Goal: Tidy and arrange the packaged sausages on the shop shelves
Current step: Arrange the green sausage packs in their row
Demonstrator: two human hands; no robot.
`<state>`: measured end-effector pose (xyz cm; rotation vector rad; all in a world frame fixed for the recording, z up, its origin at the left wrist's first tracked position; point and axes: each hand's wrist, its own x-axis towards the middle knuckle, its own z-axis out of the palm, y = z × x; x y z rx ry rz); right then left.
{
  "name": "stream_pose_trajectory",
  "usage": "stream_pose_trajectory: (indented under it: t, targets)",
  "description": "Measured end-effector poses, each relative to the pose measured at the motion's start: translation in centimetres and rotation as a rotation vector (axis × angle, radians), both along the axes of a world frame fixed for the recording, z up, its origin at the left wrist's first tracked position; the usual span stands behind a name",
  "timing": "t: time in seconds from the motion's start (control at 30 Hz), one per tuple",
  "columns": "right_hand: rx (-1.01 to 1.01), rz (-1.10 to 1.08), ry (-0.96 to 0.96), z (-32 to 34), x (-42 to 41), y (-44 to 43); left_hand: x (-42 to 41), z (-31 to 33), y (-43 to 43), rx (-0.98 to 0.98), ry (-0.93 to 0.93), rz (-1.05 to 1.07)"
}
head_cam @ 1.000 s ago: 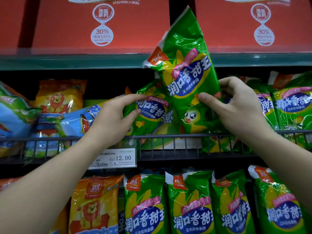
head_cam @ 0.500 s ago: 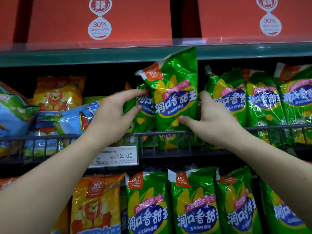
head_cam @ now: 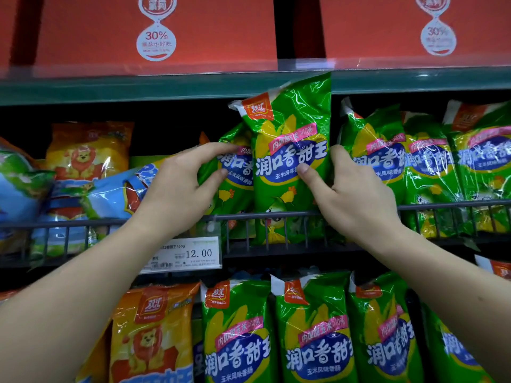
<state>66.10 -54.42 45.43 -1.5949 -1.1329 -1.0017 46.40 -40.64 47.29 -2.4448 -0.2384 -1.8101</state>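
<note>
Standing upright, logo end up: sausage pack

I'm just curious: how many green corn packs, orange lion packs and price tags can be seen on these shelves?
Green corn packs: 9
Orange lion packs: 2
Price tags: 1
Total: 12
One pack corner at far right shows too little to class, so it is not counted.

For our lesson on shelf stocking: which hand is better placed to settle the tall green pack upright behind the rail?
Right, probably. The right hand grips the tall green pack at its right edge, thumb on its front; the left hand holds the neighbouring green pack instead.
</note>
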Motion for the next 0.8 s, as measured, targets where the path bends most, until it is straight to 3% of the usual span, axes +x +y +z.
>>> stream_pose_trajectory:
  t: [0.43,0.8]
  targets:
    - [-0.18,0.047,0.152,2.2,0.6,-0.7,0.1,0.1,0.1,0.007,0.005,0.015]
    - [0.032,0.011,-0.001,0.7,0.6,-0.3,0.2,0.2,-0.8,0.002,0.021,0.082]
